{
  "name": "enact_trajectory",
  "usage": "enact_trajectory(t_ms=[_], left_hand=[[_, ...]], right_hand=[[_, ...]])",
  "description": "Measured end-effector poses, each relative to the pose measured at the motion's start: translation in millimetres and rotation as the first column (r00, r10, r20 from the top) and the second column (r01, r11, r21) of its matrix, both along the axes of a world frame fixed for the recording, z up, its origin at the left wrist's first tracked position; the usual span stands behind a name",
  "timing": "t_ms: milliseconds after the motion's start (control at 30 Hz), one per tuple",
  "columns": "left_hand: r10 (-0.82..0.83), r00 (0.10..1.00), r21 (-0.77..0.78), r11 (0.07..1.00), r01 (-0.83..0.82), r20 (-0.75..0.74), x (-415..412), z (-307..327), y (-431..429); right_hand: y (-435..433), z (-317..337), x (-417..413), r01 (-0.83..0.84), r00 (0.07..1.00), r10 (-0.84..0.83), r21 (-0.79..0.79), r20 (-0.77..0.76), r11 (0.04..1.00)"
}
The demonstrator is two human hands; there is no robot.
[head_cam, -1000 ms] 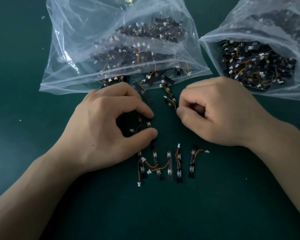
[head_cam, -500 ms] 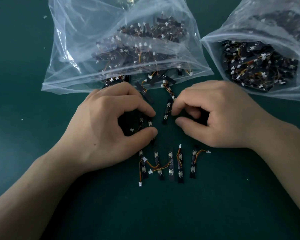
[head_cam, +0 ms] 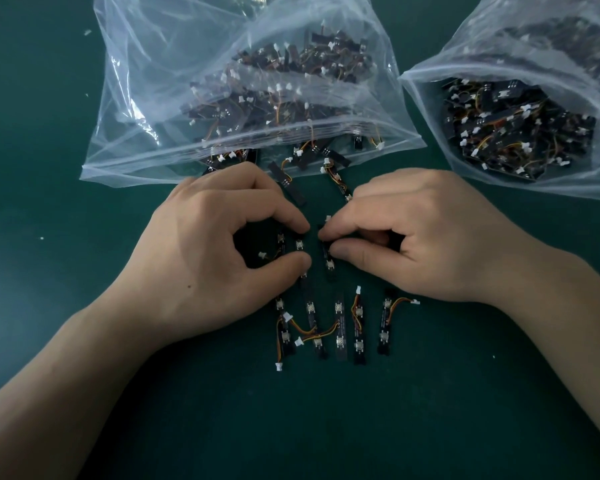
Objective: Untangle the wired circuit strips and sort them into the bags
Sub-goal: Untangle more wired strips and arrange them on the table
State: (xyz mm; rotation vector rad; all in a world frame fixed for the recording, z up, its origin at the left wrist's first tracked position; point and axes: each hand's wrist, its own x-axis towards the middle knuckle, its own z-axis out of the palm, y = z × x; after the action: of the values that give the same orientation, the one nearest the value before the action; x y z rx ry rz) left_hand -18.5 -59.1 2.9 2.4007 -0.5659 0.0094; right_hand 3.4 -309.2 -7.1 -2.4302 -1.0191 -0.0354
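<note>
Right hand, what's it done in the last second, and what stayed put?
The right hand drew one circuit strip from the middle bag's mouth toward the left hand, still pinching it. The left hand, the laid-out row, that bag and the corner bag stayed put.

Brightness: dim to middling, even, cool in tone; dark green desk (head_cam: 84, 306) soaking up much of it.
Source: soft and diffuse, from above.
Shadows: blurred-edged, darkest on the desk between the forearms (head_cam: 49, 410); deep black pockets inside the curl of the left hand (head_cam: 201, 258) and right hand (head_cam: 430, 237).
Glare: pale sheen and white streaks along folds of the left bag (head_cam: 174, 81) and right bag (head_cam: 499, 39), hazing the contents behind.
Sharpness: fairly crisp at centre, strips (head_cam: 340, 323) distinct, print on them too small to read; slight smear on plain desk areas.
Edges: wide-angle stretch, forearms swelling toward the lower corners; upper bag parts softer.
</note>
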Motion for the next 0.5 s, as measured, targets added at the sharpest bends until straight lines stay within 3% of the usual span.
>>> enact_trajectory(t_ms=[500], left_hand=[[0.003, 1.0, -0.051, 0.999, -0.004, -0.018, 0.4, 0.7, -0.9]], right_hand=[[-1.3, 1.1, -1.6, 0.046, 0.998, -0.043, 0.073, -0.036, 0.996]])
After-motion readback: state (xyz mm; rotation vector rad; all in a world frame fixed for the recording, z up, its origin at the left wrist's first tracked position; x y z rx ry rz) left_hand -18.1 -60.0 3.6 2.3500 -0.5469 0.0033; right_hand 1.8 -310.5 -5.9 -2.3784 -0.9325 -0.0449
